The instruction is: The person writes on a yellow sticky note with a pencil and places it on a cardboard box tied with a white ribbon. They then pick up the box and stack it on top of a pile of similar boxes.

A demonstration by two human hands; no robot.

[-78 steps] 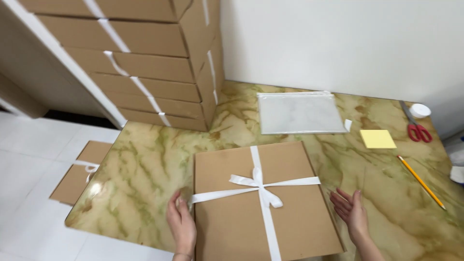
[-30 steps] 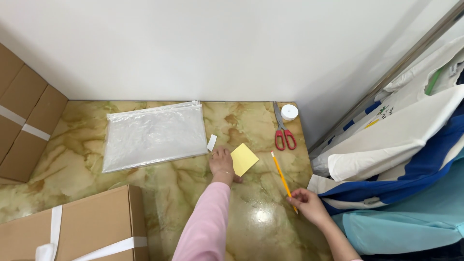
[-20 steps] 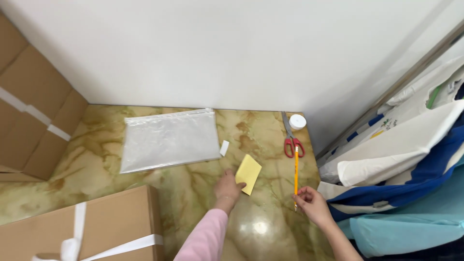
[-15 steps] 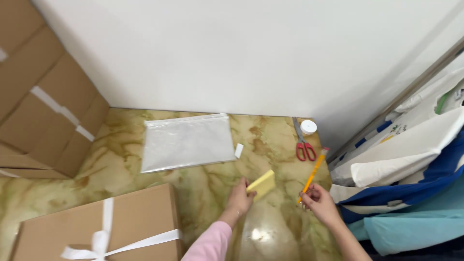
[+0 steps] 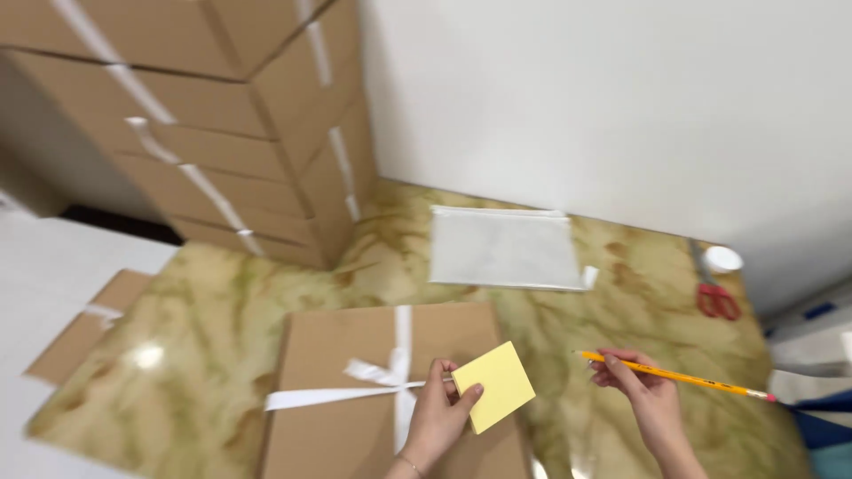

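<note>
My left hand (image 5: pixel 437 417) pinches one yellow sticky pad (image 5: pixel 493 386) above the near, ribbon-tied cardboard box (image 5: pixel 355 390) on the counter (image 5: pixel 204 328); my right hand (image 5: pixel 641 399) grips one yellow pencil (image 5: pixel 674 376). I judge the pad wants holding flat and steady, pencil tip close. Far right lie one clear pouch (image 5: pixel 504 248) and one pair of red scissors (image 5: pixel 715 297); several boxes (image 5: pixel 213 115) stack far left.

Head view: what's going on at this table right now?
A person's left hand holds a yellow sticky-note pad above a flat cardboard box tied with white ribbon. The right hand holds a yellow pencil over the marbled table. A clear zip bag and red scissors lie farther back, beside stacked cardboard boxes.
</note>
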